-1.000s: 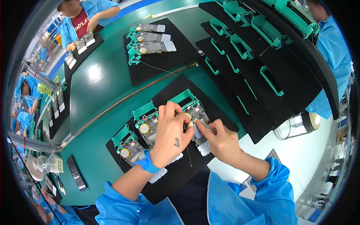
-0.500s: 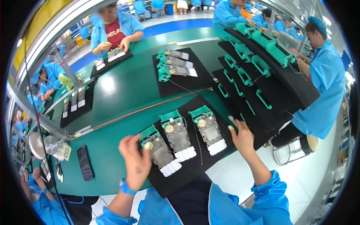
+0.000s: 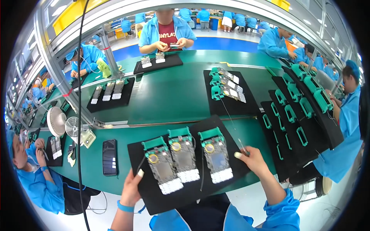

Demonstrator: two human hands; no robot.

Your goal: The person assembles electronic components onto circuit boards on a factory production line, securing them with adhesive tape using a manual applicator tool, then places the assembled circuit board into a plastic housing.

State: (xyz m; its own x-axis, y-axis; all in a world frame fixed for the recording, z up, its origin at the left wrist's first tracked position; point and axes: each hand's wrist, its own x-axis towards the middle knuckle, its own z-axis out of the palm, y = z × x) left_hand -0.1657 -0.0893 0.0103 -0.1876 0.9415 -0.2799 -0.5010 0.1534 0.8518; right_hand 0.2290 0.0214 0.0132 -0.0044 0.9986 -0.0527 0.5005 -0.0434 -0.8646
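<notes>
A black mat (image 3: 162, 202) carries three grey circuit boards in green plastic frames, with white lower ends and a round yellow part each: the left board (image 3: 163, 169), the middle board (image 3: 185, 154) and the right board (image 3: 216, 156). My left hand (image 3: 131, 190) grips the mat's left edge, thumb on top and fingers hidden below. My right hand (image 3: 253, 161) is closed at the right edge, its thumb on the mat. A thin shiny piece shows by its fingertips, too small to name. A thin wire (image 3: 202, 171) lies between the middle and right boards.
A phone (image 3: 110, 158) and small fans (image 3: 58, 121) stand left. Other mats with boards (image 3: 227, 84) lie across the green table (image 3: 165, 98). Dark mats at right hold green frames (image 3: 301, 136). Co-workers sit around; a person (image 3: 34, 169) works at my left. A black cable hangs at left.
My left hand has moved down from the left board to the mat's edge. My right hand has closed at the right edge. The view has swung left.
</notes>
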